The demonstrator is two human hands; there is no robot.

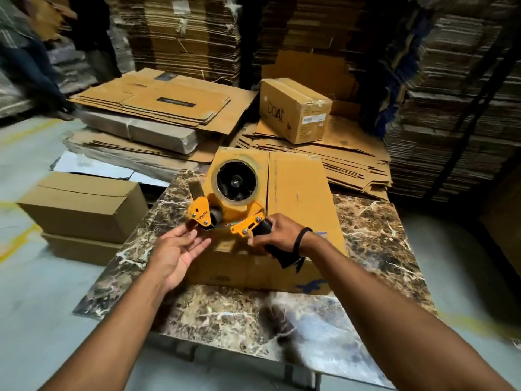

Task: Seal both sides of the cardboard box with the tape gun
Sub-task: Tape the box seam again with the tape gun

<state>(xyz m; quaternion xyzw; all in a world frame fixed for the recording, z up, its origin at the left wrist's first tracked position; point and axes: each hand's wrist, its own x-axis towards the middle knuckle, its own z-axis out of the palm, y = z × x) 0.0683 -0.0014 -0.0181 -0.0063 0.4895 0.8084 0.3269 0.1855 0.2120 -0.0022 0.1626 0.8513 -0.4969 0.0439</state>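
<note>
**Tape gun over the closed box**

We have the cardboard box (298,193) lying on the marble table (375,230), its top flaps closed and meeting at a seam that runs away from us. Over the left half of the box top we hold the orange tape gun (236,204), with its tape roll (236,182) towards the far end of the box. Our right hand (277,232) is curled tight round the gun's black handle (265,227), above the box's near edge. Our left hand (176,249) is spread, palm up and fingers relaxed, at the box's near left corner, just under the gun's front end. We cannot tell whether it touches. Behind the box sits a smaller sealed box (293,108) on flattened cardboard (158,103). Left of the box, on the floor, stands another closed box (84,204).
</note>
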